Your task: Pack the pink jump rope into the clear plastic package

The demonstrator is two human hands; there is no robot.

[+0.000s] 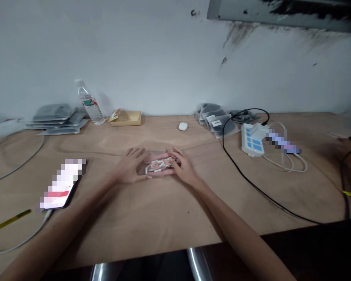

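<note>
A clear plastic bag of small white and pink parts (157, 165) lies on the wooden table (163, 218) in the middle. My left hand (129, 167) rests flat at the bag's left side, fingers spread and touching it. At the bag's right side lies my right hand (183, 168), its fingers stretched over the bag's edge. Neither hand grips anything.
A phone (62, 183) with a cable lies to the left, a yellow pencil (8, 222) nearer the edge. At the back stand a water bottle (89, 102), a small cardboard tray (126, 118), grey pouches (55, 119), a white earbud case (183, 126), bagged items (215, 119). A power strip (251, 141) with cables sits right.
</note>
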